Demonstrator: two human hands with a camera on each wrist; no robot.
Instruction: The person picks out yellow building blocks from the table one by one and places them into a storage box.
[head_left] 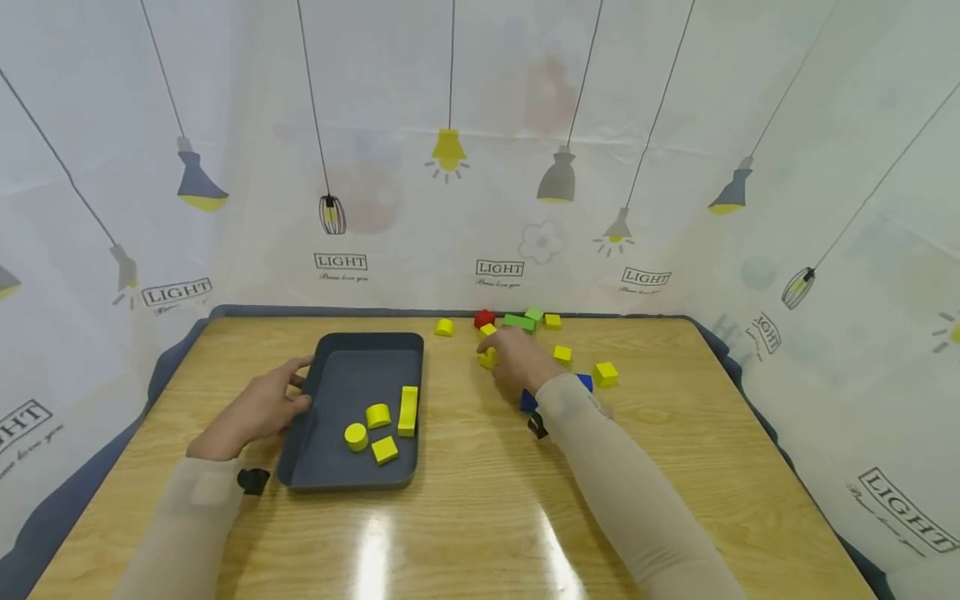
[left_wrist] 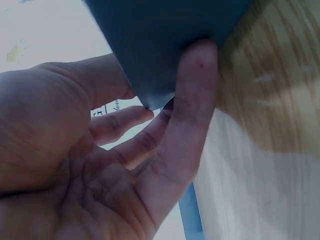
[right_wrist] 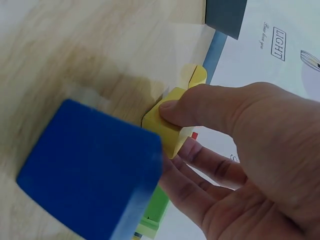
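My left hand (head_left: 255, 408) grips the left wall of a dark grey tray (head_left: 352, 343), its thumb at the rim and fingers against the outside. Inside lie a yellow cylinder (head_left: 356, 437), a yellow arch-topped block (head_left: 378, 415), a yellow square block (head_left: 385, 450) and a long yellow bar (head_left: 408, 408). Right of the tray, my right hand (head_left: 521, 358) pinches a yellow block (right_wrist: 159, 124) between thumb and fingers. A blue block (right_wrist: 95, 170) looms close in the right wrist view; in the head view blue pieces are partly hidden under the right forearm.
Along the back edge sit a yellow half-round block (head_left: 444, 327), a red block (head_left: 484, 318), green blocks (head_left: 519, 322) and a small yellow block (head_left: 552, 321). Two more yellow blocks, one nearer the hand (head_left: 562, 355) and a cube (head_left: 605, 374), lie to the right. Printed cloth encloses the table.
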